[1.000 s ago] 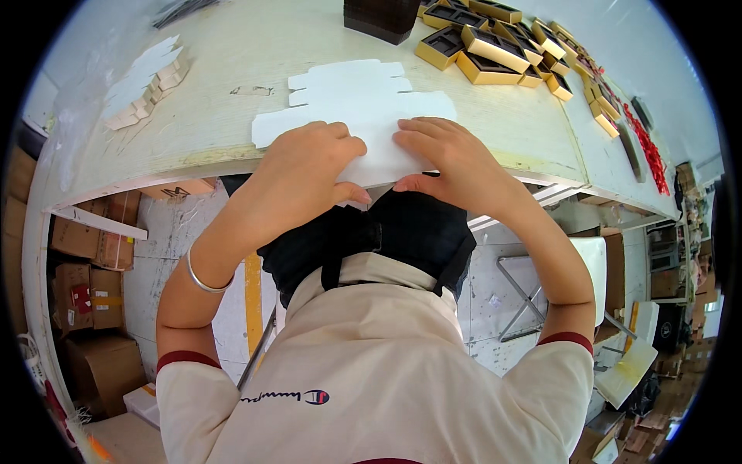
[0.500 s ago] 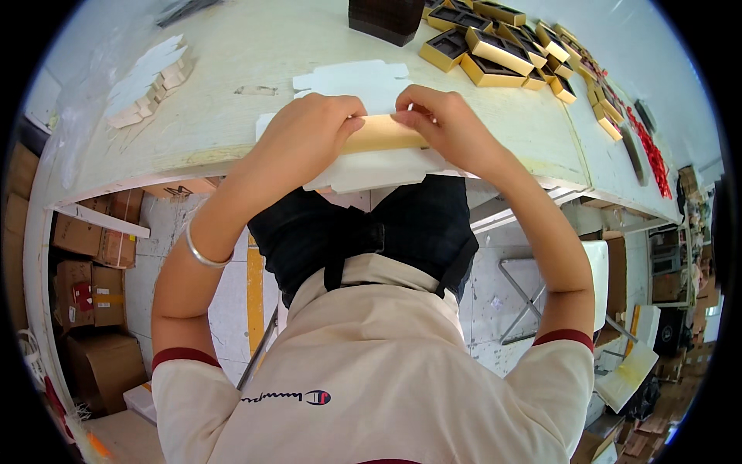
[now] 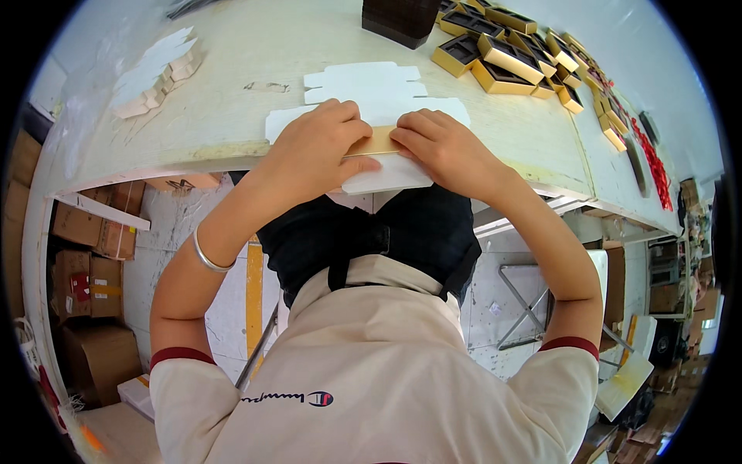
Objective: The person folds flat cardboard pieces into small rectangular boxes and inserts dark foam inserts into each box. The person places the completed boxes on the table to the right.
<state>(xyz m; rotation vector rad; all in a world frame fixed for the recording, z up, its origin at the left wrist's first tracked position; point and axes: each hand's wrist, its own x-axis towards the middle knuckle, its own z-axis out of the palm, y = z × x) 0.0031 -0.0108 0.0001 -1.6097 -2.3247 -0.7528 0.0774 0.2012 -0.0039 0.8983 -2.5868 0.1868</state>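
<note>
A flat white cardboard box blank with notched edges lies at the table's front edge, and part of it sticks out over my lap. Across its near side runs a gold panel, folded up along a crease. My left hand pinches this panel from the left, its thumb below the crease on the white near flap. From the right, my right hand grips the same panel with bent fingers; its thumb is mostly hidden. Both hands are closed on the cardboard, a short gap between them.
A dark brown box stands beyond the blank. Several gold boxes with dark inserts are heaped at the far right, near red ribbon. A stack of white blanks lies far left. Cartons sit below the table.
My fingers have closed down over the gold panel, which now shows as a narrower strip. The left thumb has moved below the crease. The whole view has shifted slightly.
</note>
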